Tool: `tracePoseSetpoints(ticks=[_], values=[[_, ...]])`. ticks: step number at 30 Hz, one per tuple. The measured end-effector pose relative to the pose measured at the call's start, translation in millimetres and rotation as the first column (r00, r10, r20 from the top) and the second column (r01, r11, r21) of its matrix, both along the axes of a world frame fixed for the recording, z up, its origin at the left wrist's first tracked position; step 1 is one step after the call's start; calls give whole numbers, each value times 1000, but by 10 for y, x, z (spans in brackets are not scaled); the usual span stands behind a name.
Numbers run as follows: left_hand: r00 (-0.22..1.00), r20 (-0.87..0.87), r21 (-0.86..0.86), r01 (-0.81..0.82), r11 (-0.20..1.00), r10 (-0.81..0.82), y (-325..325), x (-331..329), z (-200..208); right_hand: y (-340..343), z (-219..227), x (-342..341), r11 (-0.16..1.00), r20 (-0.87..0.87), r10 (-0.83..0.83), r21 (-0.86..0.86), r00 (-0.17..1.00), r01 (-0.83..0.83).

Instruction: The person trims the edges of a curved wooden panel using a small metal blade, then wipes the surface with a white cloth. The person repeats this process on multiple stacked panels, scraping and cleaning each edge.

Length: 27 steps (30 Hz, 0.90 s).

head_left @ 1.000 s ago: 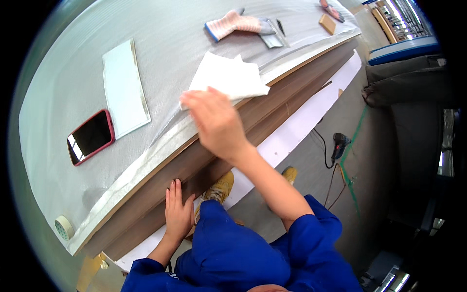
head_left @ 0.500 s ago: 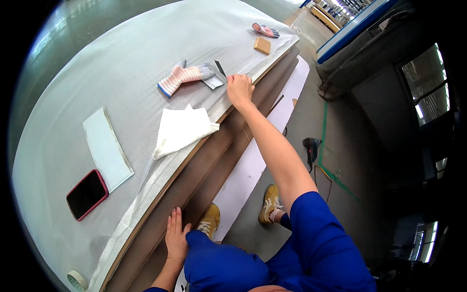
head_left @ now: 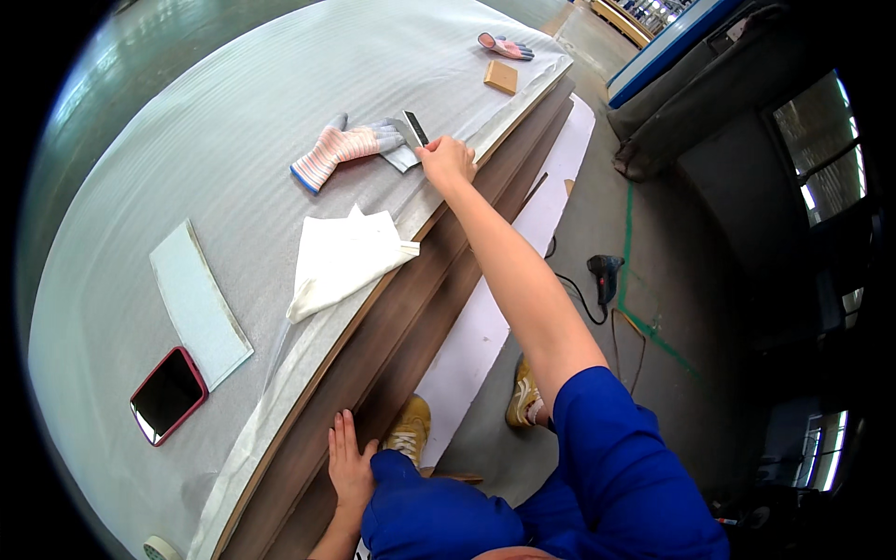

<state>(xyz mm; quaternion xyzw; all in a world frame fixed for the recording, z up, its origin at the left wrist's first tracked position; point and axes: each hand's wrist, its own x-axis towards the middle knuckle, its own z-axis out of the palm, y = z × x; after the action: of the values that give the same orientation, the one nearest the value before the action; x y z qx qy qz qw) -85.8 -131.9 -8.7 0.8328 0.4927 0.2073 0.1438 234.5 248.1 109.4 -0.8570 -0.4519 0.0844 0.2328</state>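
Observation:
My right hand (head_left: 449, 161) is closed, its fingers pinching the near end of a flat metal scraper (head_left: 416, 129) with a black strip. Under and beside the scraper lie a small silvery sheet (head_left: 401, 159) and a striped pink-and-grey work glove (head_left: 336, 154). My left hand (head_left: 352, 467) holds nothing; its fingers stretch out and rest against the side of the stacked brown boards (head_left: 392, 322). Between the two hands, a folded white cloth (head_left: 343, 261) lies by the edge of the foam-covered top (head_left: 233, 140).
On the covered top are a red-cased phone (head_left: 169, 396), a pale rectangular panel (head_left: 199, 303), a tape roll (head_left: 161, 548), a tan block (head_left: 501, 77) and a second glove (head_left: 505, 47). A black heat gun (head_left: 606, 277) with its cord is on the floor to the right.
My right hand has shifted slightly left and farther onto the scraper, which now sits at a different angle. My left hand stays against the boards. The whole view has moved a little.

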Motion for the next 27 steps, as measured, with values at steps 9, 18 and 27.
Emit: tracePoseSetpoints(ticks=[9, 18, 27], values=[[998, 69, -122, -6, 992, 14, 71, 14, 125, -221, -267, 311, 890, -658, 221, 438, 720, 126], [992, 97, -123, 87, 989, -75, 289, 11, 199, -2966, -1098, -302, 941, -784, 119, 284, 609, 181], [990, -69, -110, 117, 987, -125, 499, 287, 210, -3206, -1089, -854, 969, -943, 3, 86, 332, 233]])
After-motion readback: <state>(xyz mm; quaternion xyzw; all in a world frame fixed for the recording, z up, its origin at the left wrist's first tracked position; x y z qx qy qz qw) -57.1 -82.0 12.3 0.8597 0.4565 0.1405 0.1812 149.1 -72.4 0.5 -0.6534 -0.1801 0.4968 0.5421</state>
